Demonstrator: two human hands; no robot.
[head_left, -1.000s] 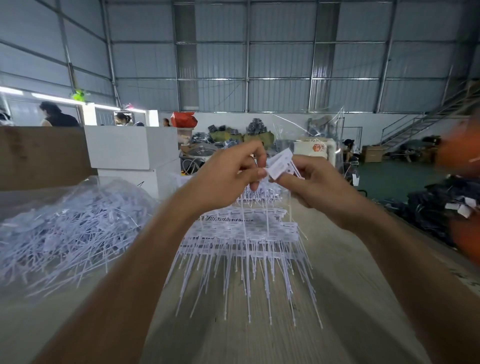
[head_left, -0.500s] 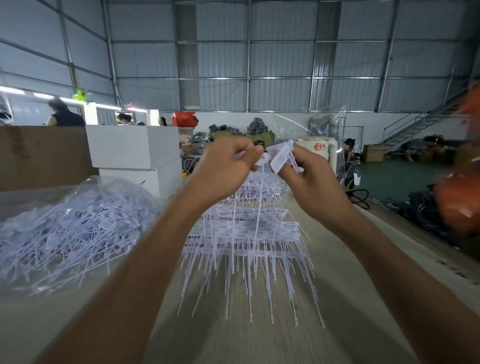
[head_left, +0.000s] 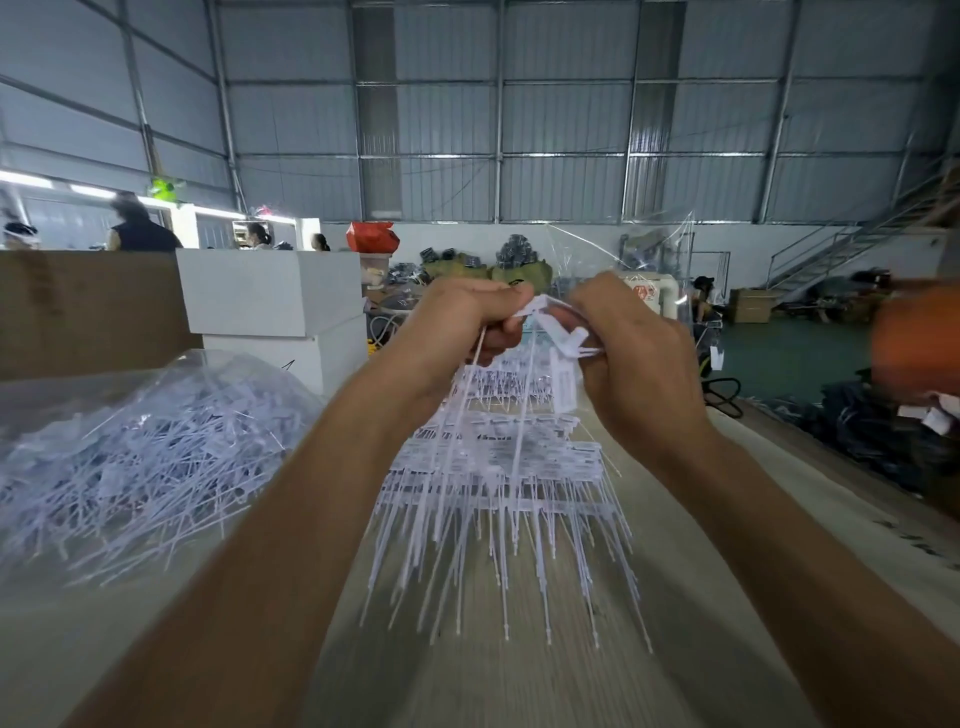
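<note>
Head view, left hand (head_left: 460, 332) and right hand (head_left: 636, 366) pinching white plastic tag (head_left: 565, 383), print unreadable.

A factory or warehouse hall: corrugated metal walls (head_left: 561, 114) on steel frames, a metal staircase (head_left: 831, 254), stacked white boxes (head_left: 270, 296), bagged goods (head_left: 514, 260) along the far wall (other workers (head_left: 140, 228) stand beyond), and bulk heaps of white plastic ties (head_left: 130, 457) on the desk (head_left: 519, 686).
</note>
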